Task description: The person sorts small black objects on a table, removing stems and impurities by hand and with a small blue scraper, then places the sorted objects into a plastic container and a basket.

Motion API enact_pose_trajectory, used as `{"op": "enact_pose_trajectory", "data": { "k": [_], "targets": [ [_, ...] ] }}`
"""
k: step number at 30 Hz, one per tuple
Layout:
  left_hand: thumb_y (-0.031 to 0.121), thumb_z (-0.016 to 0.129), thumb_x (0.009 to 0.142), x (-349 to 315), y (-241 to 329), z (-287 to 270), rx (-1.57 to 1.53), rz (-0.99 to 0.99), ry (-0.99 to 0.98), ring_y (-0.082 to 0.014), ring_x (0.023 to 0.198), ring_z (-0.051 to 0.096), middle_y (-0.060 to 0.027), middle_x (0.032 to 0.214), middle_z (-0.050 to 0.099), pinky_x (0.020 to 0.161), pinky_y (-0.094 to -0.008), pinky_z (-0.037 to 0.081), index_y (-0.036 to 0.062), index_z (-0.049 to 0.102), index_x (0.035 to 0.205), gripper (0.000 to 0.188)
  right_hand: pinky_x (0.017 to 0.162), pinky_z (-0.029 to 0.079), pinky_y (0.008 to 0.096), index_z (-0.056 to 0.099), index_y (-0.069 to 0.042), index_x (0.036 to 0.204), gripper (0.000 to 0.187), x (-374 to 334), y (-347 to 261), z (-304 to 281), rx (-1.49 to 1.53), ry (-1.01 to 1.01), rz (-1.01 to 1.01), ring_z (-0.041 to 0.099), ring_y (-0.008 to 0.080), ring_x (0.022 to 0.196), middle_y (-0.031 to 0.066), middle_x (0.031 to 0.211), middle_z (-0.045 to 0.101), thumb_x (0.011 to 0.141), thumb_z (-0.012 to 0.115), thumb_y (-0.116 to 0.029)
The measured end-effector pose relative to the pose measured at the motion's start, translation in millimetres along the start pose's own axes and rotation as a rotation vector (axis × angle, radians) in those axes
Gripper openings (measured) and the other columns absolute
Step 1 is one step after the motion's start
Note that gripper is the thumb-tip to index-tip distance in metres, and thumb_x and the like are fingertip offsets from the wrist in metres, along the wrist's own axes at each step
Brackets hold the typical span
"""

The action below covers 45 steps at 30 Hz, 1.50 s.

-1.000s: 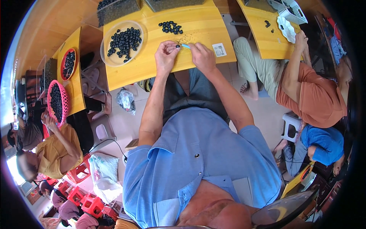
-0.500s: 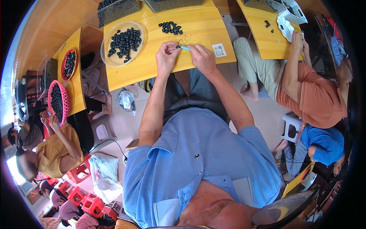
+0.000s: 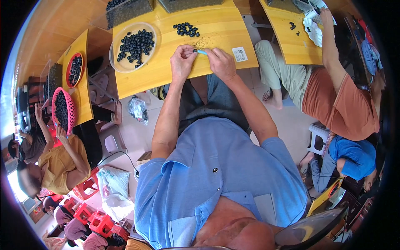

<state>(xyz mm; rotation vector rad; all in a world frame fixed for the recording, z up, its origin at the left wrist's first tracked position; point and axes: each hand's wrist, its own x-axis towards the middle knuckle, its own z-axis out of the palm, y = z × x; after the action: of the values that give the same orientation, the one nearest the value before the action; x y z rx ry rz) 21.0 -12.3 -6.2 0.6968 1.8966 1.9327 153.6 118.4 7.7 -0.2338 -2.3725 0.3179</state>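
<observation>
My left hand [image 3: 182, 62] is closed in a pinch on a small black round piece [image 3: 195, 50] above the near part of the yellow table [image 3: 166, 81]. Closed around a slim light-blue tool [image 3: 202, 52], my right hand [image 3: 222, 63] brings its tip up to that piece. The tip is too small to make out. Just beyond my hands lie scattered crumbs [image 3: 201, 43] and a loose group of black pieces [image 3: 186, 29]. Farther left, a clear round tray [image 3: 111, 58] holds many more of them.
Grey see-through bins [image 3: 129, 14] of black pieces stand along the far edge. A white printed label [image 3: 239, 54] lies right of my hands. Co-workers sit at side tables, one by a pink basket [image 3: 71, 109], another by a white dish [image 3: 310, 31]. A plastic bag [image 3: 138, 110] lies on the floor.
My hands have stayed almost still, with the black piece and blue tool held together. The right co-worker's arm has reached farther out; the left co-worker's hands have moved apart near the pink basket.
</observation>
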Motion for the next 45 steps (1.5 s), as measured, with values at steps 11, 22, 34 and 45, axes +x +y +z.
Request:
{"op": "enact_pose_trajectory", "data": {
  "k": [11,22,34,45],
  "targets": [
    [-0.009,0.077,0.091,1,-5,-5,-0.12,-0.013,-0.043,-0.0121,0.094,0.072,-0.0067,0.103,0.073,0.086,-0.0257,0.059,-0.0026,0.065,0.115,0.027,0.071,0.058,0.0411,0.073,-0.006,0.109,0.026,-2,1,4,-0.008,0.003,0.03,0.069,0.0273,0.082,0.0081,0.085,0.061,0.084,0.067,-0.003],
    [0.002,0.079,0.094,-7,18,-23,0.111,0.217,0.08,-0.0103,0.086,0.067,-0.0026,0.099,0.071,0.075,-0.025,0.055,-0.0015,0.075,0.114,0.021,0.072,0.059,0.0426,0.074,-0.007,0.106,0.024,0,1,10,-0.044,0.023,0.085,0.071,0.0284,0.084,0.0076,0.087,0.064,0.083,0.067,-0.003],
    [-0.001,0.075,0.091,54,56,-108,0.681,0.475,0.19,-0.0238,0.09,0.074,-0.0142,0.104,0.074,0.081,-0.0347,0.06,0.0026,0.075,0.116,0.025,0.068,0.059,0.0419,0.074,-0.008,0.106,0.023,1,2,5,-0.06,0.035,0.074,0.071,0.0275,0.081,0.0074,0.087,0.063,0.085,0.067,-0.003],
    [0.009,0.073,0.092,96,4,-32,0.891,0.325,0.02,-0.0369,0.092,0.074,-0.0219,0.105,0.073,0.085,-0.0432,0.059,0.0035,0.077,0.115,0.024,0.069,0.059,0.042,0.074,-0.007,0.107,0.023,1,1,6,-0.05,0.044,0.089,0.071,0.027,0.082,0.0067,0.086,0.063,0.085,0.067,-0.003]
  ]
}}
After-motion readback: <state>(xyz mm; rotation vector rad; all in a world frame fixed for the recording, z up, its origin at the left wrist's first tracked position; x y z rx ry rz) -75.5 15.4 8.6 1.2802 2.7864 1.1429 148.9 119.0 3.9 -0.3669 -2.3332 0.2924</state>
